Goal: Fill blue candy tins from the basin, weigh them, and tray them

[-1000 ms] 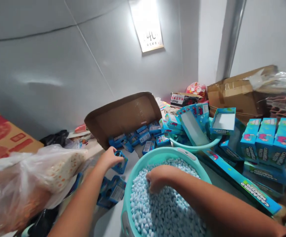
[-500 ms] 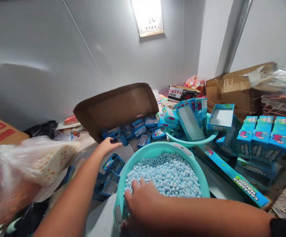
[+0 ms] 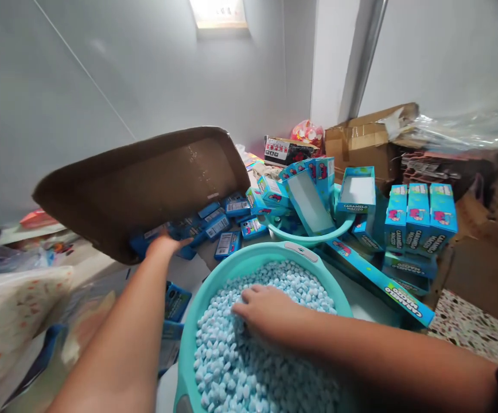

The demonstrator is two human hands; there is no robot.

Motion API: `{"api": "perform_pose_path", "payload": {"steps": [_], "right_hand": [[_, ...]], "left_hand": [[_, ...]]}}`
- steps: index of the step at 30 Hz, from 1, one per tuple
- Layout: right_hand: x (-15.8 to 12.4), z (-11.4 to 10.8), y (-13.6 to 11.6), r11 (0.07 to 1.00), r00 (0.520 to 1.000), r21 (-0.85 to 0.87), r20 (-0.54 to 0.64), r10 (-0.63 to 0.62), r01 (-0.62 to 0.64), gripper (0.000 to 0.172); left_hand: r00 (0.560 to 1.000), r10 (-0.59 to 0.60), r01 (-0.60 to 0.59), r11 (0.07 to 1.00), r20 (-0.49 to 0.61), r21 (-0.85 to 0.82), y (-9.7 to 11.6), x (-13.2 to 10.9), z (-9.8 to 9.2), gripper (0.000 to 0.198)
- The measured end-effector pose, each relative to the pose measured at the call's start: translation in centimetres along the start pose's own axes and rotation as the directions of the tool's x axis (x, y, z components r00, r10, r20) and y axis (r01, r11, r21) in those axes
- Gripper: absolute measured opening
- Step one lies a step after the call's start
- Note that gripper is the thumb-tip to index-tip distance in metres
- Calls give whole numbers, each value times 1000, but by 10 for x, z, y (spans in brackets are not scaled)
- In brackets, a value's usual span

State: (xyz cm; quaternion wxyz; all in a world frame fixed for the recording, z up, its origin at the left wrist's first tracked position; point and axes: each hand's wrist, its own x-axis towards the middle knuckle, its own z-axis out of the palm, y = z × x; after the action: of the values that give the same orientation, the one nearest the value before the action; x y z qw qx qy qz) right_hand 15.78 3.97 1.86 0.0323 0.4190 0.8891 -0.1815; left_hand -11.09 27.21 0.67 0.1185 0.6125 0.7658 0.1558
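Note:
My right hand (image 3: 266,310) lies flat, fingers spread, on a heap of small pale-blue candies (image 3: 270,373) that fills a teal basin (image 3: 249,261) in front of me. My left hand (image 3: 166,245) reaches forward to the mouth of a tipped brown cardboard box (image 3: 146,183), its fingers stretched out against the small dark-blue packets (image 3: 227,241) spilling from it. Nothing shows in that hand. More of these packets (image 3: 175,301) lie beside the basin, under my left forearm.
A second teal basin (image 3: 313,232) behind holds opened light-blue display cartons. Stacked light-blue cartons (image 3: 416,221) and a long one (image 3: 378,281) stand right. Brown cardboard boxes (image 3: 361,140) sit at the back, a clear plastic bag (image 3: 8,310) at left.
My left hand has let go of a blue packet and reached further into the tipped box. My right hand has shifted over the candies and spread flat. The view has swung right and down.

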Motion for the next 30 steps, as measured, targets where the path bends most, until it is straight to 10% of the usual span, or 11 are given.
{"api": "perform_pose_path", "payload": {"steps": [7,12,19,25,30], "right_hand": [[1,-10,20,995,994,44,-46,94,-92,30],[-9,-5,3,990,976,119,-198,94,-71,39],[-33,25,-7,994,986,2,-128,-111,112,63],[-10,4,48,999,977,1,-211,-37,38,70],[21,-18,73,963,1000,270,3,-18,16,46]], "left_hand": [[967,-46,2,985,-252,-170,25,-53,-46,89],[839,-4,-253,883,-545,-395,57,-142,-85,93],[966,96,-239,679,-239,-694,58,-267,-32,76],[984,-24,-126,598,-175,-791,42,-290,9,71],[975,-9,-162,651,-220,-742,39,-291,13,82]]}}
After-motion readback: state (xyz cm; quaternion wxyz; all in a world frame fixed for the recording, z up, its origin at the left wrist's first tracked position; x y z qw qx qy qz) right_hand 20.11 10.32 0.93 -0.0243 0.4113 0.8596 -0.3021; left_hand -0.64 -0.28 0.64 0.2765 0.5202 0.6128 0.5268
